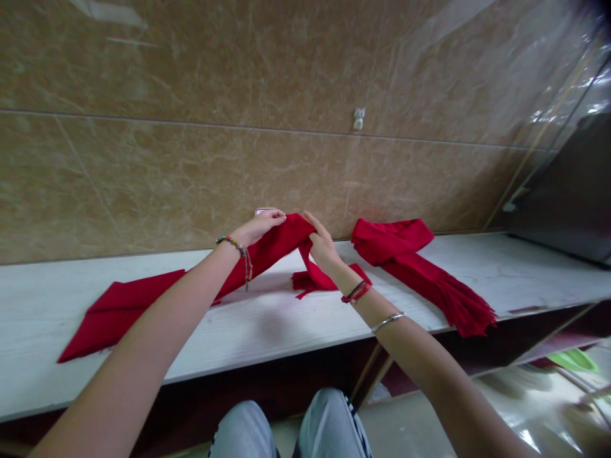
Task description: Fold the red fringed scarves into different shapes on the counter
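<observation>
Head view: red scarf [271,248] in fingers [273,216]

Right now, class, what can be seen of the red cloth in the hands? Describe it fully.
The red cloth is plain, long and soft-looking, apparently woven. Its middle is raised above the white counter: the left hand pinches its upper edge, and the right hand touches it near the bend. Beyond that, a narrower part hangs to the counter, with ragged strands showing. Leftward it slopes down behind the left forearm; whether it joins the flat red part beyond is hidden.
</observation>
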`<state>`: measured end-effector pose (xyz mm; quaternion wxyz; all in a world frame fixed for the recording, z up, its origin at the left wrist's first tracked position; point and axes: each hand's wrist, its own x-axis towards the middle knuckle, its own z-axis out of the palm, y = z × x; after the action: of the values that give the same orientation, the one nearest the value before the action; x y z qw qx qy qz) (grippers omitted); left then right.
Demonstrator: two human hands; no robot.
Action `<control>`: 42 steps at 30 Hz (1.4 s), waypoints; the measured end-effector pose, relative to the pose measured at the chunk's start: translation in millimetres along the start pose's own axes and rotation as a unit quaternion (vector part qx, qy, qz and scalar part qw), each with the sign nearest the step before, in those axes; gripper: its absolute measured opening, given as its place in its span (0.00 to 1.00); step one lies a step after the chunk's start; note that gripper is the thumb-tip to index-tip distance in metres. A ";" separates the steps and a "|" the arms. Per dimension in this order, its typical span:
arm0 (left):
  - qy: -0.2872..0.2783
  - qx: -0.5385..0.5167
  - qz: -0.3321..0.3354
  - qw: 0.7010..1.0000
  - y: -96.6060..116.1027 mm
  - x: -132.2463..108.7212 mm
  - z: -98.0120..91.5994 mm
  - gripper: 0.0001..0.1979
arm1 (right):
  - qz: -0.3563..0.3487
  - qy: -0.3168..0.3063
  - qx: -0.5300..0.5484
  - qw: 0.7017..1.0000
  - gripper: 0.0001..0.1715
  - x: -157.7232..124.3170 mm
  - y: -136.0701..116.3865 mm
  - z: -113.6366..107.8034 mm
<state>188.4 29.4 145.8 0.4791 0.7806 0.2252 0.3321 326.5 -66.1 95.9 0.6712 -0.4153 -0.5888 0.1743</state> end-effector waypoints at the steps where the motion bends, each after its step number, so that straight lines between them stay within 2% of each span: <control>1: -0.002 0.001 0.001 1.000 5.9 11.1 9.1 0.10 | 0.005 0.014 0.068 0.998 0.37 6.7 -2.6 -10.9; 4: -0.010 0.094 0.000 0.996 9.9 38.7 47.8 0.09 | 0.031 0.062 0.228 0.971 0.35 9.6 -0.6 -45.5; 7: -0.027 0.185 0.002 0.982 -7.2 52.5 94.5 0.10 | 0.070 0.121 0.286 0.948 0.32 -12.0 21.5 -76.0; 10: -0.042 0.219 0.002 0.975 -32.6 48.1 131.2 0.14 | 0.101 0.177 0.265 0.942 0.28 -42.7 55.7 -98.1; 13: -0.063 0.286 0.020 0.956 -49.8 26.6 148.6 0.24 | 0.136 0.197 0.215 0.947 0.25 -65.1 84.2 -113.2; 17: -0.110 0.478 0.044 0.870 -56.3 -12.8 152.2 0.41 | 0.155 0.167 0.112 0.967 0.25 -75.4 99.1 -126.1; 20: -0.135 0.522 0.017 0.842 -57.7 -34.2 153.0 0.44 | 0.143 0.130 0.023 0.981 0.23 -75.0 96.7 -131.8; 23: -0.141 0.528 0.008 0.837 -58.3 -42.8 155.9 0.43 | 0.122 0.118 -0.033 0.985 0.19 -68.5 85.8 -135.5; 28: -0.068 0.564 0.051 0.821 -49.9 -41.8 156.5 0.35 | 0.057 0.113 -0.087 0.988 0.17 -49.5 63.3 -146.1; 30: -0.054 0.581 0.077 0.809 -45.1 -41.5 154.4 0.35 | 0.043 0.126 -0.121 0.984 0.17 -48.7 61.9 -155.3; 32: -0.068 0.590 0.089 0.800 -42.6 -42.0 152.4 0.33 | 0.038 0.133 -0.184 0.973 0.15 -56.0 67.6 -166.3; 34: -0.094 0.590 0.087 0.797 -44.3 -42.7 151.5 0.30 | 0.039 0.104 -0.265 0.958 0.14 -69.3 77.8 -176.4; 38: -0.114 0.579 0.099 0.802 -58.1 -43.0 151.9 0.25 | 0.027 -0.011 -0.377 0.926 0.18 -92.4 91.5 -185.9; 40: -0.108 0.570 0.113 0.806 -64.2 -42.3 150.4 0.23 | 0.002 -0.041 -0.399 0.916 0.22 -94.4 89.2 -184.0; 42: -0.102 0.556 0.114 0.817 -65.9 -41.6 146.2 0.21 | -0.022 -0.043 -0.404 0.914 0.24 -90.9 82.3 -178.8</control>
<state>265.3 -57.0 27.2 -0.0575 0.9637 0.2304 0.1216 492.3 -145.9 -18.7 0.4241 -0.6302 -0.6460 -0.0755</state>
